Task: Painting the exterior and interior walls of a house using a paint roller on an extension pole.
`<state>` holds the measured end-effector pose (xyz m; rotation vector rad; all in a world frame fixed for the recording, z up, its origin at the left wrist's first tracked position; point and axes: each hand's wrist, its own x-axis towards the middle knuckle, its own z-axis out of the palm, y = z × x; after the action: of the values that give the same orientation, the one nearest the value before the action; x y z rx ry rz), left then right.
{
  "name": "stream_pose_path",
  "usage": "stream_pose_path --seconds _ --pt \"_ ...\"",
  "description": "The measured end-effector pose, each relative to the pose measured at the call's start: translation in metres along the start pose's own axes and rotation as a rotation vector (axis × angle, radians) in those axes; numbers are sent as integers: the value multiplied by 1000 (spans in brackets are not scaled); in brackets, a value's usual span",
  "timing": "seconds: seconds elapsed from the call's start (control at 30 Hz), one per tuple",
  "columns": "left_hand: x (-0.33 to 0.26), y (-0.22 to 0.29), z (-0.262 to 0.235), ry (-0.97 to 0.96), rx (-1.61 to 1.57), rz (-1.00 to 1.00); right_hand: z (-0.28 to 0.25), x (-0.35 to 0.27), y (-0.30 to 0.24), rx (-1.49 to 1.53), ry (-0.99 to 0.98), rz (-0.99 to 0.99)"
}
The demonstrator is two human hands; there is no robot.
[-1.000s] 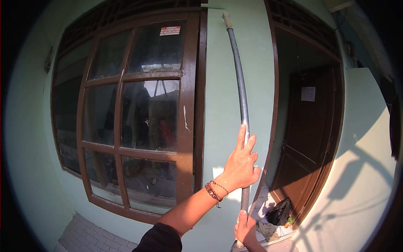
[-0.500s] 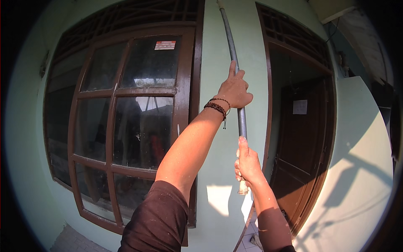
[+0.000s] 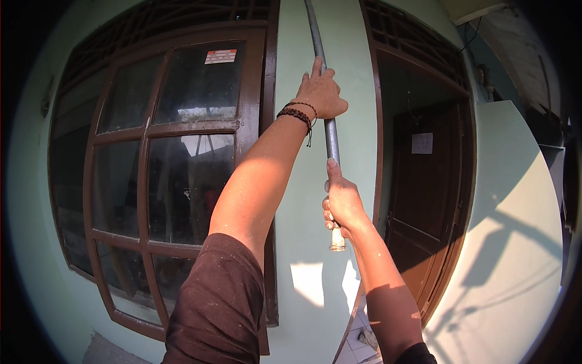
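A long grey metal pole (image 3: 331, 141) runs nearly upright in front of a pale green wall, its top leaving the picture at the upper edge. My left hand (image 3: 319, 92), with a dark beaded bracelet on the wrist, grips the pole high up with the arm stretched out. My right hand (image 3: 341, 203) is closed around the pole lower down, thumb pointing up along it. The pole's pale lower end (image 3: 337, 241) sticks out just below that hand.
A brown wooden window (image 3: 173, 164) with several glass panes fills the left. A dark brown door (image 3: 424, 200) in a wooden frame stands to the right of the pole. A pale green wall section (image 3: 515, 242) lies at far right, with tiled floor (image 3: 364, 337) below.
The pole has gone up, its top now out of the picture. Both hands have risen with it, and the view has tilted upward and closer to the wall.
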<state>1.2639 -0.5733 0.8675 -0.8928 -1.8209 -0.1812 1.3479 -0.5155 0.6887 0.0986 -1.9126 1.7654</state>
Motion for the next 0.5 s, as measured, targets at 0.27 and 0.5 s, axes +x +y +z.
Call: stream_pose_path --seconds 0.27,0.5 --pt "-178 65 73 68 -136 78 -7 -96 183 44 -4 52" --pt "-321 135 79 78 -336 87 -25 -237 297 -57 -13 85"
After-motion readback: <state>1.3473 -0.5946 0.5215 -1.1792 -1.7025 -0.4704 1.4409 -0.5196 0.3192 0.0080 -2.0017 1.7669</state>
